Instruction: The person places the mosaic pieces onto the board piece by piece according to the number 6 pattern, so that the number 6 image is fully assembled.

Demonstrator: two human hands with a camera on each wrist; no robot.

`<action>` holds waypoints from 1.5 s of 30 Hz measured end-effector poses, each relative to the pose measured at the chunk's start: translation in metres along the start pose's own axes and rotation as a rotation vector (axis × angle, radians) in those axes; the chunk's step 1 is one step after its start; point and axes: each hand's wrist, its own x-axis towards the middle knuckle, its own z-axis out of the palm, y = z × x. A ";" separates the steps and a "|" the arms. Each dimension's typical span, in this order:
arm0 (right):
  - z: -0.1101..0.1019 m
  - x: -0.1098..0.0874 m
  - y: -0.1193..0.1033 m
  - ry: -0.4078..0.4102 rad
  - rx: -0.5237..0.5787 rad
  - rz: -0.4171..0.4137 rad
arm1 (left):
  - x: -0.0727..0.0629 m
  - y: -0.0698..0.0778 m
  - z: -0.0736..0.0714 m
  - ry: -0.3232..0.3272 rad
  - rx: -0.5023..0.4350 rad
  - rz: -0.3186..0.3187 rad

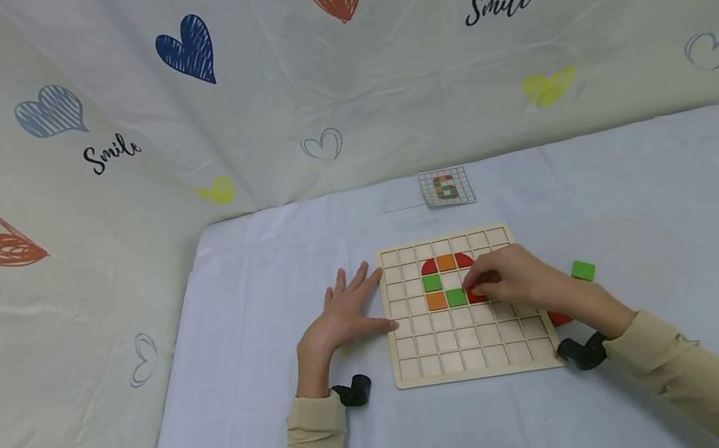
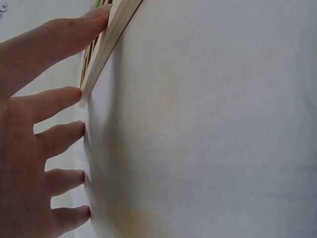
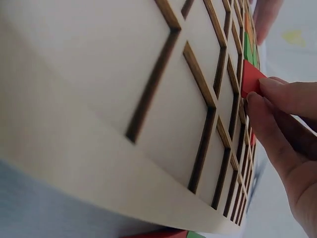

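A wooden grid board (image 1: pixel 426 368) lies on the white cloth. Colored tiles fill several of its cells: an orange tile (image 1: pixel 446 262) between red curved pieces at the top, a green tile (image 1: pixel 431 283) below on the left, and an orange tile (image 1: pixel 437 301) beside a green tile (image 1: pixel 456 297). My right hand (image 1: pixel 518 277) pinches a red tile (image 3: pixel 251 78) between thumb and finger, at the cell just right of that lower green tile. Spread fingers of my left hand (image 1: pixel 345 315) rest along the board's left edge, with thumb and index finger touching it.
Right of the board lie a loose green tile (image 1: pixel 584 270) and a red piece (image 1: pixel 560 317), partly under my right forearm. A small pattern card (image 1: pixel 447 188) sits beyond the board. Behind the table hangs a cloth (image 1: pixel 278 79) printed with hearts.
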 end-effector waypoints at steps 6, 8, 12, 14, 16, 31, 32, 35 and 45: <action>0.004 0.002 -0.003 0.018 -0.053 -0.005 | -0.001 0.001 0.000 0.001 -0.003 -0.007; 0.005 0.002 -0.004 0.021 -0.070 -0.012 | -0.001 0.001 0.000 -0.002 -0.003 -0.007; 0.004 0.001 -0.005 0.028 -0.067 -0.021 | 0.000 0.002 0.001 -0.004 -0.003 -0.002; 0.003 -0.001 -0.005 0.034 -0.053 -0.021 | 0.001 0.002 0.001 -0.007 0.001 -0.001; 0.001 -0.005 -0.005 0.039 -0.030 -0.026 | 0.001 0.002 0.001 -0.007 0.003 -0.001; -0.013 -0.030 0.011 0.163 -0.097 0.010 | 0.000 0.002 0.001 -0.011 0.004 -0.010; -0.014 -0.033 0.012 0.160 -0.095 0.016 | 0.000 0.002 0.001 -0.010 0.004 -0.009; -0.017 -0.040 0.017 0.150 -0.103 0.043 | 0.000 0.001 0.002 -0.010 0.004 -0.008; -0.024 -0.061 0.034 0.204 -0.145 0.019 | 0.001 0.000 0.002 0.002 0.009 -0.007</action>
